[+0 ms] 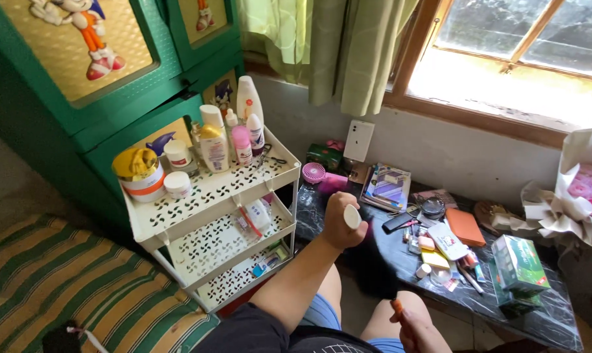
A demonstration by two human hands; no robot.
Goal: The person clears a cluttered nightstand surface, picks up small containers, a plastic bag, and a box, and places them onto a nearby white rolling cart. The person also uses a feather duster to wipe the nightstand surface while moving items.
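Your left hand [342,222] is closed around a small white oval object [352,216], raised above the near end of the dark low table [479,297]. Your right hand [417,327] pinches a thin orange item [397,305] low by your knee (what it is, I cannot tell). Keep both grips firm and move slowly: the white tiered rack [211,196] of bottles stands just beside your left arm, and clutter crowds the table.

Glossy dark marble-look table [479,297], white perforated plastic shelf [204,196], green cloth curtain [348,52].
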